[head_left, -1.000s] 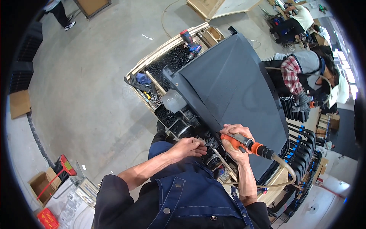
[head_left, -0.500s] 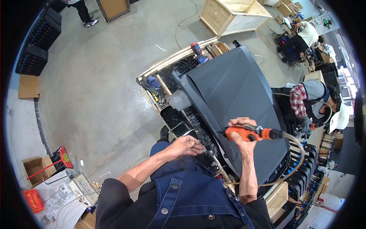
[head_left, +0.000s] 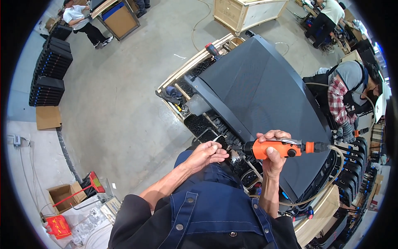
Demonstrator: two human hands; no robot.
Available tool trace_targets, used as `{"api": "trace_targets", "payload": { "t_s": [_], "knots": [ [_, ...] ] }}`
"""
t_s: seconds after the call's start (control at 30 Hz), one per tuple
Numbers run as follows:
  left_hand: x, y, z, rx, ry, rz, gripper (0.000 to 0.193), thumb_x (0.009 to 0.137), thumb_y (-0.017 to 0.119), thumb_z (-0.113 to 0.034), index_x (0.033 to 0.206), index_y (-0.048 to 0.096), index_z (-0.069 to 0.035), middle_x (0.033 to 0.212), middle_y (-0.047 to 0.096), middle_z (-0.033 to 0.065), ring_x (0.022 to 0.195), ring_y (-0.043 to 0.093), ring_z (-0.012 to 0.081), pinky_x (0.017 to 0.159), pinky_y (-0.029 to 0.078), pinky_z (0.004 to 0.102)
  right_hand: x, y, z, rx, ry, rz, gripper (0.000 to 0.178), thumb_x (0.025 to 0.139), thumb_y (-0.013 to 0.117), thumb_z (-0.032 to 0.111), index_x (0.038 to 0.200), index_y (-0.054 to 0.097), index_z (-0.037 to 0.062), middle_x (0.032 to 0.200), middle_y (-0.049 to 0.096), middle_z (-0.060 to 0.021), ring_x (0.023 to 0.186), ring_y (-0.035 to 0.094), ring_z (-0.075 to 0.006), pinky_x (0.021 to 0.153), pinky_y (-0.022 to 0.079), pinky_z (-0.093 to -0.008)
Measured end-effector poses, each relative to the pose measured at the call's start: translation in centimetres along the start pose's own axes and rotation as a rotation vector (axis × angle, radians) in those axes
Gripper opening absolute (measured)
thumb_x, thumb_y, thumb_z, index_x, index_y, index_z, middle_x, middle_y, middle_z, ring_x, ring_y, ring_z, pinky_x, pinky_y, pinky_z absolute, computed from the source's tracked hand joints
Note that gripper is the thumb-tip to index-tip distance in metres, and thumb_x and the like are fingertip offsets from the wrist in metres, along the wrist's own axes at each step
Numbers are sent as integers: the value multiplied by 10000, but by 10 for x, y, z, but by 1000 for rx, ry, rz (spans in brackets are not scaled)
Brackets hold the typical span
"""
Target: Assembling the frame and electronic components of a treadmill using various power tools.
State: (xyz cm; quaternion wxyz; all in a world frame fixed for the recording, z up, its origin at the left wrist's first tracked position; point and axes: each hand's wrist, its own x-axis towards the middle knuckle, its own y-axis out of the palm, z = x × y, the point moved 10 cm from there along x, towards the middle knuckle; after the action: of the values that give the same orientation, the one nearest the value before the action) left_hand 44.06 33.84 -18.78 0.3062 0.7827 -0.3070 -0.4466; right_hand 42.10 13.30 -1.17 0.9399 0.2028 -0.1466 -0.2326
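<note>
Between the person's two hands, low in the view, the right hand has its grip closed around an orange and black pneumatic screwdriver, held level with its tip pointing left toward the left hand. That hand pinches a small screw between its fingertips, just beside the tool's bit. A pale air hose runs from the tool's rear and loops down to the right. Both hands hover over compartments of dark screws in a wooden tray on the desk, at the near edge of a large black panel. Farther along the tray lies a red cordless drill. Across the panel, another person in a plaid sleeve and gloves works.
</note>
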Motion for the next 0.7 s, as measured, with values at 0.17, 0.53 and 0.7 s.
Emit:
{"api": "trace_targets", "payload": {
  "t_s": [0.17,0.53,0.7],
  "knots": [
    [5,-12,-8,55,-32,-52,282,1060,535,-304,1133,536,-31,1175,661,158,1019,685,231,878,569,345,-7,9,-11,62,12,-33,456,792,767,123,1178,529,75,1060,607,-110,925,659,-243,974,534,-503],
    [22,-26,-58,-323,-142,-142,253,1066,517,-259,1084,613,-26,1196,677,138,925,673,182,793,584,318,24,55,-49,-48,-32,-153,454,795,765,125,1173,517,80,1059,620,-116,940,656,-255,977,515,-525],
    [38,-35,-88,-424,-179,-173,236,1063,521,-283,1010,598,-66,1175,682,127,867,655,175,803,587,322,45,81,-63,-119,-64,-235,451,804,743,134,1193,520,88,1067,615,-107,950,650,-256,996,507,-525]
  ]
}}
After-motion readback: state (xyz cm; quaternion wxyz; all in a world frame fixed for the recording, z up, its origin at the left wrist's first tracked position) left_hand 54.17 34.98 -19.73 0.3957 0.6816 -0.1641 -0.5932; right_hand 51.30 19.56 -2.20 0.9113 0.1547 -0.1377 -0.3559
